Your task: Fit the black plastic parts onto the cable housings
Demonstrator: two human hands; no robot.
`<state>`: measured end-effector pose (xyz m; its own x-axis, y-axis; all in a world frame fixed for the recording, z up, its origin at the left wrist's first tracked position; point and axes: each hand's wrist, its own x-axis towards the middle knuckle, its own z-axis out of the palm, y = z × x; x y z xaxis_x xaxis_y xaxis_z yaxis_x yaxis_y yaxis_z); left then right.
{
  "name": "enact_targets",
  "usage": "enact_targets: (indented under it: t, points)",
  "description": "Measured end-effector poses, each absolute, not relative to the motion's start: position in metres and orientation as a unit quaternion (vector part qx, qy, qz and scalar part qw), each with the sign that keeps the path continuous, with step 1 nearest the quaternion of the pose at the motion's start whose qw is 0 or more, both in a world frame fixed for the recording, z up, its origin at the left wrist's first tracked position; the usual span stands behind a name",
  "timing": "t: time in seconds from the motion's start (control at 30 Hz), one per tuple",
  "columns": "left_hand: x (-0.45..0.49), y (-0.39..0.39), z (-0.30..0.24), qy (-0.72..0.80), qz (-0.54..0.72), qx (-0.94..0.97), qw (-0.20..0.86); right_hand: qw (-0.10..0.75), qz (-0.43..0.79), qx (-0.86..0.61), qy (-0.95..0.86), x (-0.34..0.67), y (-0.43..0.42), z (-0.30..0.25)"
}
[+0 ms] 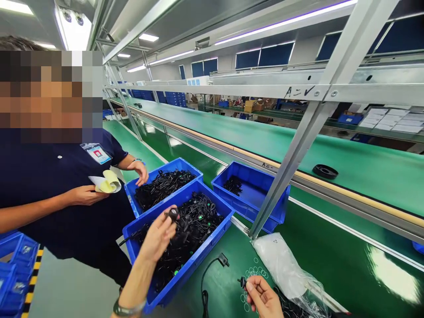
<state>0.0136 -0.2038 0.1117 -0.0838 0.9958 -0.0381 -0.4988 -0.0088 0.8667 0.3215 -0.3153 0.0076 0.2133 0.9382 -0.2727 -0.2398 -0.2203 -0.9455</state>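
My left hand [158, 236] is raised over the near blue bin [207, 247], fingers pinching a small round black part [173, 213]. Beneath it the bin holds a tangle of black cables [195, 221] with a few green spots. At the lower right, my right hand [263, 297] grips a small black plug-like part [243, 282] between thumb and fingers, its thin tip pointing left. Thin clear rings [253, 270] lie scattered on the green table beside that hand. A black cable with a boxy end [223, 259] rests between the bin and my right hand.
A person in a dark shirt [59, 185] stands at left, holding yellow-and-white paper [107, 182]. Two more blue bins [195, 170] [251, 170] stand beyond mine. A metal post [288, 163] rises near a plastic bag [281, 265]. A black ring [325, 171] lies on the conveyor belt [232, 126].
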Motion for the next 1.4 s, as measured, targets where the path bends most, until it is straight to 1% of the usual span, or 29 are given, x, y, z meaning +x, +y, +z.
enact_targets:
  t: [0.13,0.23,0.3,0.37,0.5,0.63,0.87,1.07,1.13,1.27,1.4]
  points:
    - [0.060,-0.237,0.070,0.413,0.486,0.399,0.658,0.567,0.586,-0.496,-0.298,0.303,-0.299,0.031]
    - [0.082,-0.258,0.058,0.403,0.397,0.464,0.681,0.563,0.609,-0.455,-0.324,0.292,-0.289,0.044]
    - [0.091,-0.266,0.056,0.396,0.372,0.487,0.684,0.549,0.604,-0.450,-0.363,0.286,-0.286,0.047]
    - [0.095,-0.270,0.055,0.398,0.366,0.495,0.680,0.536,0.572,-0.464,-0.413,0.282,-0.285,0.047]
    - [0.098,-0.273,0.053,0.404,0.365,0.491,0.680,0.511,0.463,-0.502,-0.522,0.278,-0.290,0.044]
    - [0.098,-0.274,0.050,0.386,0.381,0.501,0.675,0.493,0.381,-0.508,-0.594,0.278,-0.291,0.045]
    - [0.096,-0.275,0.040,0.380,0.378,0.513,0.671,0.463,0.294,-0.457,-0.700,0.280,-0.290,0.052]
    - [0.096,-0.276,0.039,0.388,0.365,0.526,0.663,0.424,0.222,-0.468,-0.742,0.279,-0.288,0.044]
    - [0.096,-0.276,0.039,0.390,0.362,0.528,0.662,0.415,0.222,-0.464,-0.750,0.281,-0.287,0.042]
    - [0.095,-0.276,0.038,0.398,0.362,0.516,0.666,0.403,0.284,-0.425,-0.759,0.287,-0.286,0.037]
    - [0.092,-0.277,0.036,0.400,0.349,0.533,0.659,0.386,0.242,-0.430,-0.779,0.288,-0.284,0.034]
